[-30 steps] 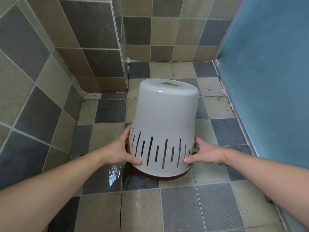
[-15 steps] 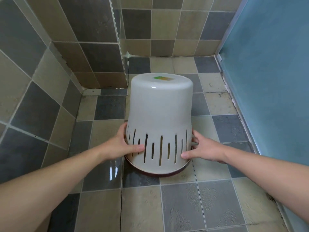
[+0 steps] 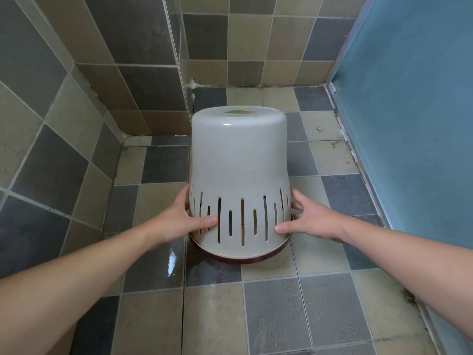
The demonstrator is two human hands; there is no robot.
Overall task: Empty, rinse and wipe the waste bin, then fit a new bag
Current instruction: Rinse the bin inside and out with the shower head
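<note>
I am holding the upside-down waste bin (image 3: pixel 239 160) with my left hand (image 3: pixel 179 221) at nine o'clock and right hand (image 3: pixel 311 221) at three.

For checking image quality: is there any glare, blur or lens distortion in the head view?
Head view: glare on the wet floor tile beside the left hand; wide-angle bending of wall tile lines toward the edges; the upturned bin is sharp.
</note>
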